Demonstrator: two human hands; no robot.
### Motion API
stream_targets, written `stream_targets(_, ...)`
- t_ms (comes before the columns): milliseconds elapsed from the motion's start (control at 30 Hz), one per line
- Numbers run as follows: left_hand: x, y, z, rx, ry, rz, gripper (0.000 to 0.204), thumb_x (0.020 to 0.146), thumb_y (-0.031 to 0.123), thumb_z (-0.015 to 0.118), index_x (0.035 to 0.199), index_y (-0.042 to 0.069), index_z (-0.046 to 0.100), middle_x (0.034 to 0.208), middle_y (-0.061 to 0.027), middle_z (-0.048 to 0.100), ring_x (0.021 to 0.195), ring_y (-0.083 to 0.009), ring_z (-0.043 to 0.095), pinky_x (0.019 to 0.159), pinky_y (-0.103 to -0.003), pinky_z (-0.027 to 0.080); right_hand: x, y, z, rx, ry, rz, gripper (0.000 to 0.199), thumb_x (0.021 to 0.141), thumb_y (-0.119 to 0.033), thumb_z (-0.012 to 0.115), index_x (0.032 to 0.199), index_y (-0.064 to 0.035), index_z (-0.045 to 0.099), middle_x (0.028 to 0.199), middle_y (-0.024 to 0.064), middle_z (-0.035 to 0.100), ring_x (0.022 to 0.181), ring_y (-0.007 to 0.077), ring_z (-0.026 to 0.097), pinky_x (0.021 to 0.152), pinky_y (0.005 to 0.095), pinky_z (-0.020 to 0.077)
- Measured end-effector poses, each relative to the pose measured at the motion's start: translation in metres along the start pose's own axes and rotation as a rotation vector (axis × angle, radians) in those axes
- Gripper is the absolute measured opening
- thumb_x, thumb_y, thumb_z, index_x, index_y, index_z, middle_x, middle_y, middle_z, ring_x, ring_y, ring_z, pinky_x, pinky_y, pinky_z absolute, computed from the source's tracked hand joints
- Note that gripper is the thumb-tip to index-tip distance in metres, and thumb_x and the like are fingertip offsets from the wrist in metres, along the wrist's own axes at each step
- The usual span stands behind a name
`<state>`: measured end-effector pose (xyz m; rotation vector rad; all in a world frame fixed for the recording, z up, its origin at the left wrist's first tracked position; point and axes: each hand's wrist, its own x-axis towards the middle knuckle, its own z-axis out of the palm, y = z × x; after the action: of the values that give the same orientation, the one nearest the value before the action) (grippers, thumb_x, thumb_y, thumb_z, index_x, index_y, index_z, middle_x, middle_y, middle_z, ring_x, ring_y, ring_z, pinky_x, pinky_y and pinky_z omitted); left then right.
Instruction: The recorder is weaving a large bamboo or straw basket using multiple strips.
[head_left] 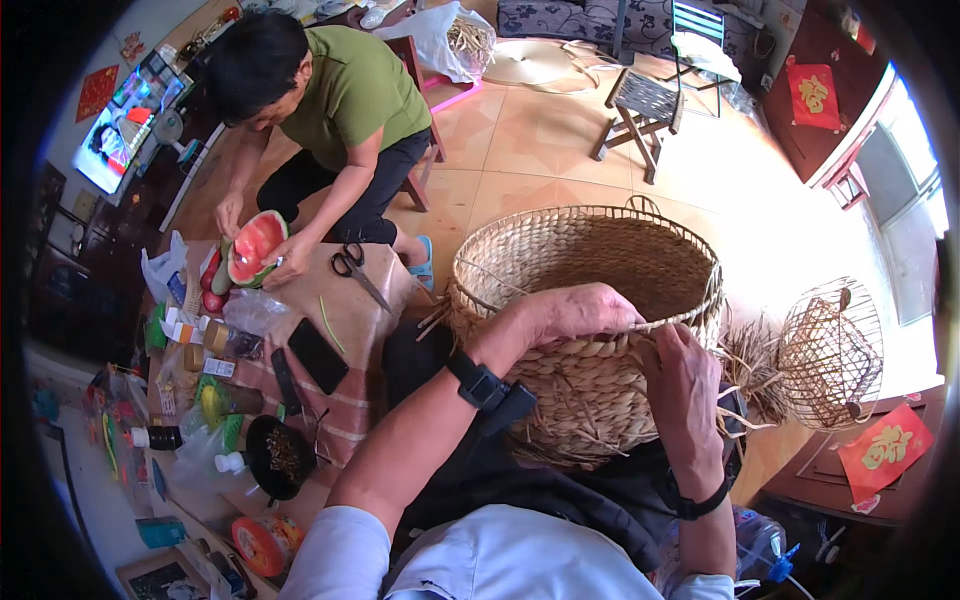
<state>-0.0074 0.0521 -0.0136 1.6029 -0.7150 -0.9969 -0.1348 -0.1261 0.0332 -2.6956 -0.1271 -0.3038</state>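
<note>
Where the pale sleeves end, two bare forearms reach forward from the near side, a black band round the left wrist. To the right, also near, is a clear bottle with a blue cap. The basket, woven and tan, sits against the person's lap in the middle, loose ends poking from its wall. The left hand lies over its near rim, fingers drawn together and their tips closed on the edge; just beside it, the right hand has thumb and fingers pinched on the same rim. Whether they also grip a loose strand, I cannot tell.

On the left, the table bears a black bowl, a phone and, farther off, scissors. To the right, straw lies next to an openwork cage. Beyond the table, a co-worker in green holds a cut watermelon. Farther still, a stool stands on the tiles, a chair behind it.
</note>
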Motion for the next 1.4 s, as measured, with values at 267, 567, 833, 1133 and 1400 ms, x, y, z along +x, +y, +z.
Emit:
stream_targets(267, 0.011, -0.009, -0.008, -0.254, 0.059, -0.206, 0.031, 0.104, 0.033, 0.071, 0.103, 0.003, 0.076, 0.086, 0.0045, 0.069, 0.075, -0.0042, 0.057, 0.068, -0.023, 0.047, 0.018, -0.003, 0.010, -0.217, 0.051, 0.006, 0.024, 0.090, -0.018, 0.067, 0.077, -0.0043, 0.052, 0.069, 0.0177, 0.065, 0.065, 0.0410, 0.067, 0.060, 0.0510, 0.0489)
stream_targets(567, 0.005, -0.019, 0.005, 0.150, 0.344, -0.176, 0.042, 0.104, 0.042, 0.062, 0.085, 0.004, 0.069, 0.074, 0.0050, 0.059, 0.070, -0.0098, 0.052, 0.068, -0.032, 0.045, -0.023, -0.027, -0.030, -0.149, 0.034, -0.056, 0.012, 0.094, -0.010, 0.069, 0.100, -0.0073, 0.059, 0.084, 0.0127, 0.063, 0.070, 0.0366, 0.068, 0.063, 0.0473, 0.0504)
stream_targets(833, 0.008, -0.010, 0.002, -0.157, 0.247, -0.187, 0.038, 0.098, 0.034, 0.076, 0.108, -0.001, 0.066, 0.095, -0.0046, 0.068, 0.087, -0.0104, 0.063, 0.074, -0.031, 0.052, -0.018, -0.005, -0.014, 0.042, -0.044, -0.083, 0.013, 0.097, -0.013, 0.065, 0.090, -0.0047, 0.058, 0.078, 0.0166, 0.063, 0.066, 0.0382, 0.066, 0.058, 0.0486, 0.0498)
stream_targets(1133, -0.005, 0.009, 0.021, -0.022, 0.745, 0.158, 0.034, 0.095, 0.019, 0.071, 0.120, 0.001, 0.057, 0.094, -0.0048, 0.066, 0.088, -0.0139, 0.063, 0.080, -0.033, 0.052, 0.056, 0.017, -0.025, 0.093, 0.016, -0.190, 0.027, 0.093, -0.025, 0.073, 0.084, 0.0008, 0.068, 0.070, 0.0164, 0.065, 0.070, 0.0354, 0.067, 0.066, 0.0465, 0.0509)
stream_targets(1400, -0.053, 0.039, 0.046, 0.678, 0.846, -0.105, 0.045, 0.092, 0.027, 0.081, 0.117, 0.000, 0.056, 0.107, -0.0238, 0.070, 0.103, -0.0405, 0.070, 0.088, -0.045, 0.056, 0.095, 0.046, -0.010, 0.518, -0.617, 0.043, 0.027, 0.089, -0.025, 0.077, 0.090, 0.0015, 0.075, 0.073, 0.0141, 0.070, 0.067, 0.0226, 0.069, 0.064, 0.0377, 0.0539)
